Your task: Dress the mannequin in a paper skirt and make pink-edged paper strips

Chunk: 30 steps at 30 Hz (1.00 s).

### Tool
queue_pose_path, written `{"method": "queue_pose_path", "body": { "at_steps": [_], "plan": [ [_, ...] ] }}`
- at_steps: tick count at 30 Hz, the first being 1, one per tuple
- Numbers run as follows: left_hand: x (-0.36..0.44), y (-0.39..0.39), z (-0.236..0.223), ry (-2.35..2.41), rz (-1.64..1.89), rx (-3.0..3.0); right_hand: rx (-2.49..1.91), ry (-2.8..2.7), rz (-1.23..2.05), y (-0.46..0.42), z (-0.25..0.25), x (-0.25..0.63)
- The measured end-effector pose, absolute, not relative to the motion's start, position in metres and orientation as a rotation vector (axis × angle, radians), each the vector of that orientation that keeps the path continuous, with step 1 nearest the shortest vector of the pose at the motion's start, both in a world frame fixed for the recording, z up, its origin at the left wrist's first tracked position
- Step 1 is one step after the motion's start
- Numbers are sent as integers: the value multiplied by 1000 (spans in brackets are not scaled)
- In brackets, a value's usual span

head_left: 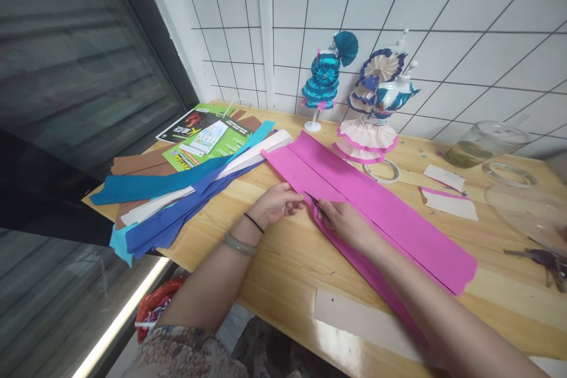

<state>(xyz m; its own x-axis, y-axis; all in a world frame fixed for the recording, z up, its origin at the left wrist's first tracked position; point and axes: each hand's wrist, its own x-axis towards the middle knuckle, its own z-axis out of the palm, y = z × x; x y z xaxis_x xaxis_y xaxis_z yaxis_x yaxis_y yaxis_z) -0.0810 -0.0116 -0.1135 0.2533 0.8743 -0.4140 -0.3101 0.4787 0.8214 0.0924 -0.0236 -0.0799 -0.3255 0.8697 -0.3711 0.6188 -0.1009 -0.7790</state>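
Pink crepe paper [381, 201] lies across the table in long strips, running from the middle towards the right front. My left hand [279, 202] pinches the pink paper's near edge between thumb and fingers. In my right hand [339, 217] is a small pair of dark-bladed scissors [311, 197], fingers closed round the handles. The scissors' tips point left, at the paper beside my left fingertips. Part of the near pink strip is hidden under my right forearm.
Blue, white and teal paper strips [172, 181] lie left, by a green flyer [208, 136]. At the back stand a teal paper-dressed figure [322, 80] and a pink-white one [367, 136]. A glass cup [482, 142], tape roll [381, 171] and paper scraps [448, 203] sit right.
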Motion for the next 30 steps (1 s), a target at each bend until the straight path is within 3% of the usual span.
{"method": "queue_pose_path", "body": {
  "at_steps": [10, 30],
  "plan": [
    [-81, -11, -115, 982, 885, 690, -1619, -1787, 1511, -20, -85, 90],
    [-80, -12, -112, 975, 877, 697, -1614, -1856, 1439, -11, -90, 80]
  ]
}}
